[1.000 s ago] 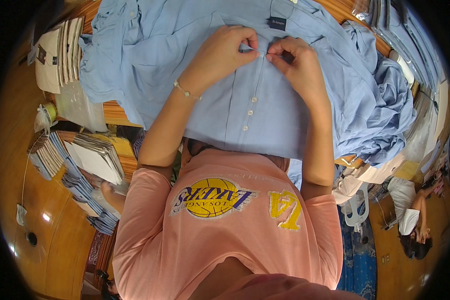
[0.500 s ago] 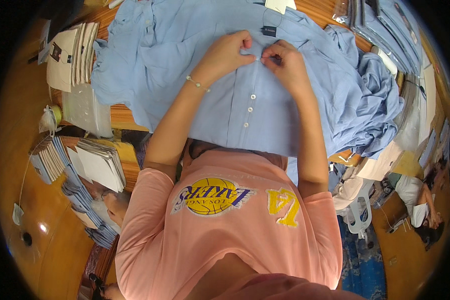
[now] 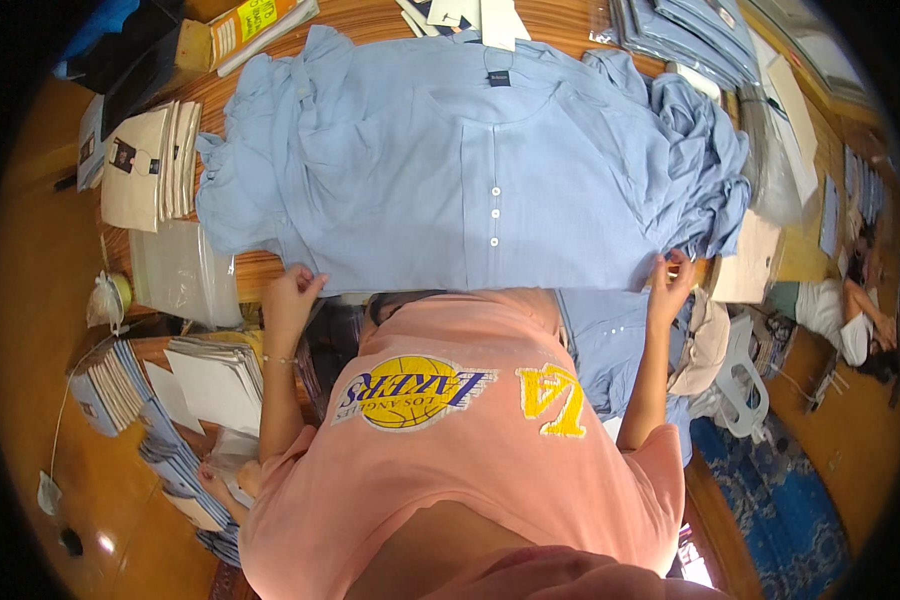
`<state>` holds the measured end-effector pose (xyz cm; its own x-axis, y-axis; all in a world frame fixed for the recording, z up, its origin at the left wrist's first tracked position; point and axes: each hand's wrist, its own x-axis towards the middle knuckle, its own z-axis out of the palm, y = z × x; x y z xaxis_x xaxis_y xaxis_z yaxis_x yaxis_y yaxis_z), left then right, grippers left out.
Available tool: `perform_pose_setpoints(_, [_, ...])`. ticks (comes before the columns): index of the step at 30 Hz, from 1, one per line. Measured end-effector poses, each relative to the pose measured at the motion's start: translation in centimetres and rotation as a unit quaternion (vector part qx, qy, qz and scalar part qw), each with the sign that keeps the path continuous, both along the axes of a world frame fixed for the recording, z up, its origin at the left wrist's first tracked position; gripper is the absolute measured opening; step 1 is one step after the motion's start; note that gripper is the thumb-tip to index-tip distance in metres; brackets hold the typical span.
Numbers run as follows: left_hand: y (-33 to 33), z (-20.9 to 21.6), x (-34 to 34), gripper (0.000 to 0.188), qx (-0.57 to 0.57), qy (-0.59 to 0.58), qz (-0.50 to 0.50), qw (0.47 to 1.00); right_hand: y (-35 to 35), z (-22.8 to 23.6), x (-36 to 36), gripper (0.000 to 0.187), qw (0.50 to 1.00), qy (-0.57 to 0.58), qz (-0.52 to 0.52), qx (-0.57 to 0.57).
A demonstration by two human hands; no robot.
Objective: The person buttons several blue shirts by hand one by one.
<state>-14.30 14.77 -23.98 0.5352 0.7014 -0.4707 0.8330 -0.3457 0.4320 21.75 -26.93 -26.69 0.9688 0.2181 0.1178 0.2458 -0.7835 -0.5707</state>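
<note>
A light blue button-front shirt (image 3: 450, 190) lies spread flat on a wooden table (image 3: 370, 20), its collar at the far side and its white buttons down the middle. My left hand (image 3: 292, 290) pinches the shirt's near hem at the left corner. My right hand (image 3: 670, 280) grips the near hem at the right corner. Both arms are spread wide apart. I wear a pink shirt with yellow print.
More blue shirts (image 3: 710, 150) are bunched at the right. Folded packed shirts (image 3: 690, 25) lie at the far right. Cardboard inserts (image 3: 150, 165) and clear plastic bags (image 3: 175, 270) sit at the left. Stacks of packets (image 3: 120, 390) stand lower left. A person (image 3: 860, 320) lies far right.
Both hands left the buttons at the shirt's middle and moved apart to the near hem corners. The shirt now lies flat and spread out.
</note>
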Motion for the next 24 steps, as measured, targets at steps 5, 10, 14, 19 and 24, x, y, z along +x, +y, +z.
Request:
perform_pose_setpoints(5, [0.4, -0.6, -0.7, 0.033, 0.038, -0.013, -0.045, 0.998, -0.4, -2.5, -3.5, 0.041, 0.998, -0.033, -0.05, 0.016])
perform_pose_setpoints(10, [1.1, 3.3, 7.2, 0.019, 0.053, -0.246, -0.112, 0.961, 10.7, 1.2, -4.4, 0.017, 0.986, -0.005, 0.107, 0.131])
perform_pose_setpoints(14, [0.0, 1.5, 15.8, 0.017, 0.007, -0.344, -0.236, 0.909, 18.9, 2.4, -1.6, 0.011, 0.954, 0.067, 0.253, 0.143])
perform_pose_setpoints(19, [-1.5, -3.5, 24.5, 0.012, 0.082, -0.401, -0.189, 0.893, 24.8, -0.5, 2.0, 0.012, 0.925, 0.012, 0.361, 0.122])
perform_pose_setpoints(24, [-2.2, -4.6, 26.1, 0.011, 0.112, -0.333, -0.174, 0.92, 25.9, -2.6, 3.2, 0.011, 0.911, -0.017, 0.396, 0.116])
